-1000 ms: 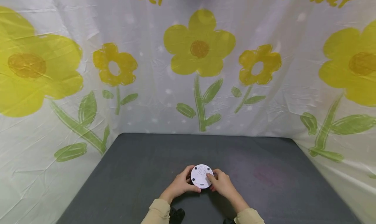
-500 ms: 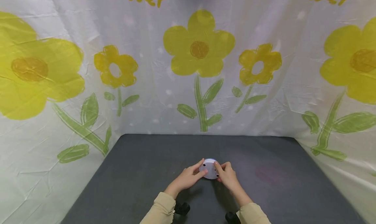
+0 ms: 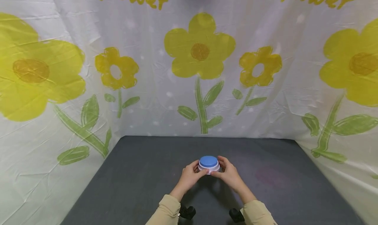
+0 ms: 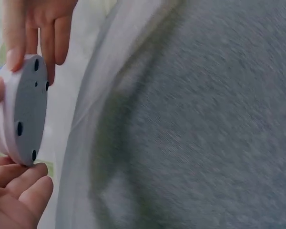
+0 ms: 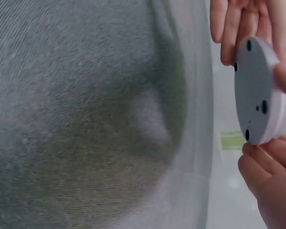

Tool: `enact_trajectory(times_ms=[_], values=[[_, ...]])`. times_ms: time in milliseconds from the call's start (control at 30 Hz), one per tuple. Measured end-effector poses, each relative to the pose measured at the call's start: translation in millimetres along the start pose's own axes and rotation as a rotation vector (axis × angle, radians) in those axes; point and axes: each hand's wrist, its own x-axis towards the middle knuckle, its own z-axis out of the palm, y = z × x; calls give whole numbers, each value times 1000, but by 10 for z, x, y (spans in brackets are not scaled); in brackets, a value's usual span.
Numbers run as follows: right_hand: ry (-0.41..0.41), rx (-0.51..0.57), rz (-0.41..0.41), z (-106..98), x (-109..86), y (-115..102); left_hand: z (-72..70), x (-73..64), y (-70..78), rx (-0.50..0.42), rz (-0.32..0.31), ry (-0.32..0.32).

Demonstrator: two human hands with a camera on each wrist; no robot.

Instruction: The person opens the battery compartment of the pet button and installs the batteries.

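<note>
Between my two hands is a round push button (image 3: 208,161) with a blue domed top and a white base. The blue side faces up. My left hand (image 3: 189,177) grips the base on its left, thumb at the near rim. On the opposite side my right hand (image 3: 231,176) grips the rim, its thumb also at the near edge. Both wrist views show the flat white underside (image 4: 31,112) with several dark round feet and small holes. The button is held up clear of the table, its underside (image 5: 252,90) facing the wrist cameras.
A dark grey table top (image 3: 141,172) lies beneath the hands. A white curtain (image 3: 153,103) printed with yellow flowers stands behind it and along both sides. A black device (image 3: 187,212) sits at the left wrist, another black device (image 3: 236,215) at the right.
The push button has been turned over: its white underside faced up earlier, and now the blue top does. Both hands moved a little farther from the body and shifted their grip around its rim.
</note>
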Motion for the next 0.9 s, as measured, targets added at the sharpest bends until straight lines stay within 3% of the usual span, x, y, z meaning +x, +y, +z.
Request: enact_trajectory(times_ms=[200, 667, 900], values=[[-21, -128, -52, 30, -7, 144, 18, -35, -52, 131, -20, -28], [-20, -302, -34, 139, -11, 405, 184, -66, -100, 469, -49, -22], [-25, -315, -56, 143, -25, 426, 202, -80, -96, 522, -41, -6]])
